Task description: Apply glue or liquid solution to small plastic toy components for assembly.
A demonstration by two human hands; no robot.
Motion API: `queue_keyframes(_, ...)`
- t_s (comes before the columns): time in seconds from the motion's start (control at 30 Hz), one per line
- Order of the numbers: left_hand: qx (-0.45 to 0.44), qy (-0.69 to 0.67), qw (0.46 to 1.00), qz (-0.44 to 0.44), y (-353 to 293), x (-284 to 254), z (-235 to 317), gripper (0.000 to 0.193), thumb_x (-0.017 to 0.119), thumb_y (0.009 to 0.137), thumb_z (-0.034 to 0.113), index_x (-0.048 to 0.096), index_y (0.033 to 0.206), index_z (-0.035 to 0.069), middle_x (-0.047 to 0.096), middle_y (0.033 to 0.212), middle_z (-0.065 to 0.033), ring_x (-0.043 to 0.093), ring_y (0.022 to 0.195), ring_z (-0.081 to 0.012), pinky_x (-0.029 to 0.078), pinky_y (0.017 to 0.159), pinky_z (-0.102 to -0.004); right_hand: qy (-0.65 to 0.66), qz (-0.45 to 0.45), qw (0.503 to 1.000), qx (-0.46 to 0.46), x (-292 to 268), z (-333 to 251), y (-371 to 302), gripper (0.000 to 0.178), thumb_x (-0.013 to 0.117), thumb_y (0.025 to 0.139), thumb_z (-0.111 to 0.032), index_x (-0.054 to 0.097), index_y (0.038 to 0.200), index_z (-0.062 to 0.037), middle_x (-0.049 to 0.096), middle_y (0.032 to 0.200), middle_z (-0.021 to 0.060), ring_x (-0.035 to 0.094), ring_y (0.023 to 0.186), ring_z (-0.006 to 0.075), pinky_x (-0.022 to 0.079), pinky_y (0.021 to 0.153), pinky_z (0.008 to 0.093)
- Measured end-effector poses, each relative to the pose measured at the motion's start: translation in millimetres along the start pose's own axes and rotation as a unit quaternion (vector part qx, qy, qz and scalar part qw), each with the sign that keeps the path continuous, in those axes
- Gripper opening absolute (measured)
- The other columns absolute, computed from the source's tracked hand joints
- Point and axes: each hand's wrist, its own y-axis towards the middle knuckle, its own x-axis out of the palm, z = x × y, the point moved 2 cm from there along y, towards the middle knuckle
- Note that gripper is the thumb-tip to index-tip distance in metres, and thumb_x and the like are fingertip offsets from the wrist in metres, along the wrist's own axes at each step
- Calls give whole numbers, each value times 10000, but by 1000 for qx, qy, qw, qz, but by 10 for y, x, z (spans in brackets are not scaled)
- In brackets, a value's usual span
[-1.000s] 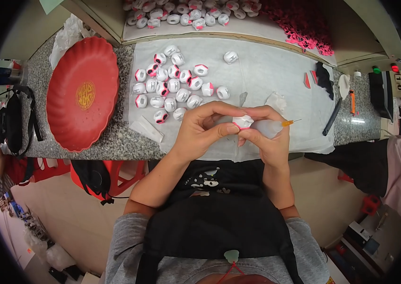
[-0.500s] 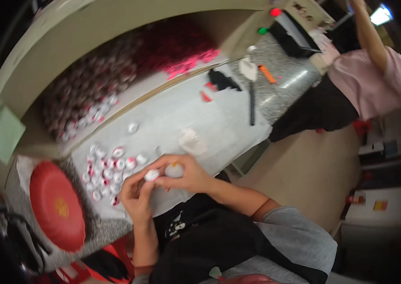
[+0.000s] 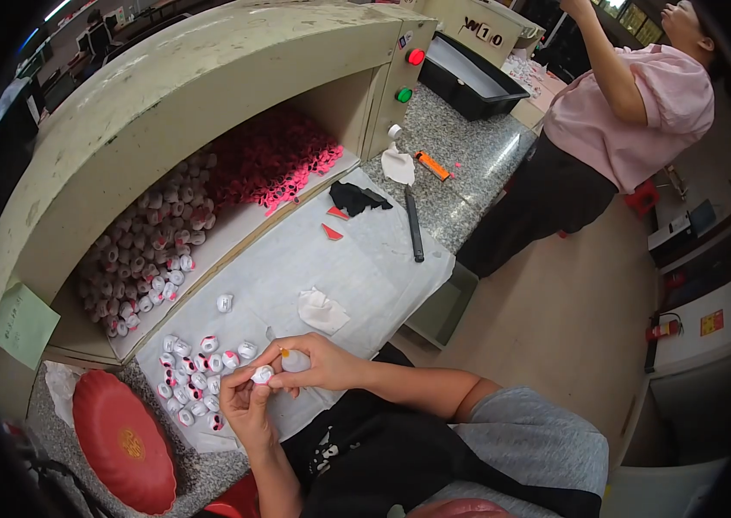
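My left hand (image 3: 249, 413) pinches a small white rounded piece (image 3: 263, 375) between its fingertips. Closed in my right hand (image 3: 335, 363) is a small translucent squeeze bottle (image 3: 296, 361) with a yellow-orange tip. Both hands meet over the near edge of a white sheet (image 3: 365, 259), fingertips close to the piece. Just left of them lies a loose cluster of similar white pieces (image 3: 197, 385), several marked pink and black. One lone piece (image 3: 225, 303) sits farther off on the sheet. A crumpled white tissue (image 3: 322, 311) lies beyond my right hand.
A beige arched housing (image 3: 210, 95) holds heaps of white pieces (image 3: 137, 250) and pink bits (image 3: 275, 160). At left stands a red scalloped dish (image 3: 124, 440). Farther right are a black stick tool (image 3: 415, 226), an orange cutter (image 3: 432, 166), a black tray (image 3: 473, 78) and another person (image 3: 624, 121).
My view has tilted, so more of the housing and room shows, and the picture is sharper. Both hands still hold the piece and the bottle close together.
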Motion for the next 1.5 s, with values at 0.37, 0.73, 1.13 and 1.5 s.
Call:
queue_keyframes(0.37,13,-25,999,-32,-32,59,39,249,639,685,117,484,867,46,526,793,-69,489,645,-135,402,558,-241,30,-28,999,7,4,18,-49,229,595,719,-70,531,928,-1,483,627,20,482,529,71,416,484,196)
queue_keyframes(0.73,43,-7,997,-60,-24,0,-43,254,616,693,57,481,902,2,545,909,-122,534,824,-184,410,751,-286,48,-18,998,21,-51,55,-47,247,593,719,-70,517,946,-7,477,657,19,478,543,70,407,455,190)
queue_keyframes(1.13,-6,-143,988,60,-43,-108,56,285,576,728,75,459,985,37,501,988,-113,514,874,-193,421,799,-317,53,-51,997,-8,-192,-52,-126,329,439,758,6,312,1061,-20,371,949,84,492,760,144,449,552,240)
queue_keyframes(1.5,-20,-83,996,37,66,41,115,284,557,708,4,455,973,-3,513,976,-165,503,927,-213,422,806,-352,110,182,960,-182,-208,-323,-90,260,560,660,-39,428,881,1,421,866,98,474,634,159,419,512,227)
